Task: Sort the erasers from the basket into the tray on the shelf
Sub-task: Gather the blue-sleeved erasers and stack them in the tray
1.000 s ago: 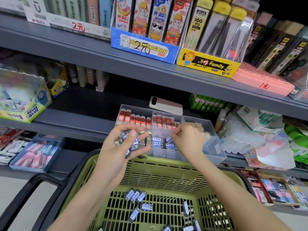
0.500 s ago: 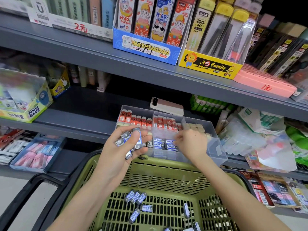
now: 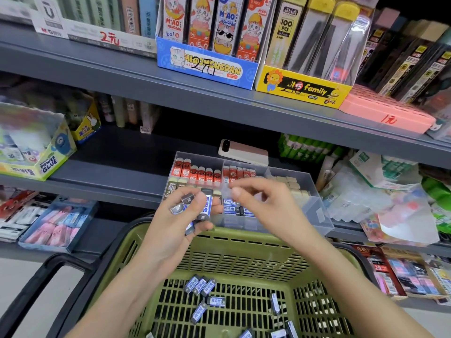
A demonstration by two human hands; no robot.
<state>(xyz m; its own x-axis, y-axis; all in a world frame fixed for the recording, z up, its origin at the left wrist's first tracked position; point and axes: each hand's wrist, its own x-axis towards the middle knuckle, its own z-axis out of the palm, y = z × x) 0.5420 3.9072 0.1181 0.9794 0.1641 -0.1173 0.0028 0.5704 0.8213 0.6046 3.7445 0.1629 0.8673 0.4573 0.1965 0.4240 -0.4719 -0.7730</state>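
Observation:
My left hand [image 3: 175, 230] grips a bunch of blue-and-white sleeved erasers [image 3: 195, 208] just in front of the clear compartment tray [image 3: 319, 206] on the shelf. My right hand [image 3: 261, 203] hovers over the tray's front, its blurred fingertips close to that bunch, and nothing shows between its loosely curled fingers. Blue erasers [image 3: 234, 210] lie in the tray's front middle compartment, with red ones [image 3: 195, 172] at the back. Several more erasers [image 3: 202, 287] lie loose on the floor of the green basket [image 3: 244, 254] below my arms.
A phone [image 3: 244, 152] lies behind the tray. A blue box of pink erasers [image 3: 56, 228] sits on the lower shelf at left. Plastic-wrapped packs [image 3: 366, 196] crowd the tray's right side. The upper shelf edge [image 3: 219, 98] overhangs the tray. The basket's black handle [image 3: 48, 276] sticks out at left.
My right hand has lifted out of the tray's front compartment and moved left toward the erasers in my left hand. My left hand has shifted slightly right with its bunch.

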